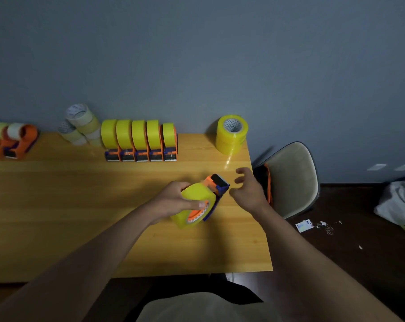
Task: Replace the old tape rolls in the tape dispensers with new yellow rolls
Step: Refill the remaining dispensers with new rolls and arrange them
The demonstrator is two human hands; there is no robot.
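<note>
1. The left hand (173, 201) is gripping a yellow roll (194, 203) seated in an orange-and-blue dispenser (216, 185), fingers curled over the roll's top and the thumb lying across its face near the orange hub.
2. The dispenser is being held above the table (80, 205), tilted, with its black cutter end pointing away and to the right.
3. The right hand (247, 189) is hovering just beside the cutter end, fingers loosely spread and curled, holding nothing; whether it is touching the dispenser cannot be told.
4. Five loaded dispensers (140, 141) are standing in a tight row at the table's far edge, each carrying a yellow roll, cutter ends facing the person.
5. A stack of yellow rolls (231, 134) is sitting at the far right corner, well apart from that row.
6. Pale old rolls (80, 125) are lying piled to the left of the row.
7. More dispensers (13, 141) with pale rolls are standing at the far left edge.
8. A chair (292, 177) is standing beside the table's right end.
</note>
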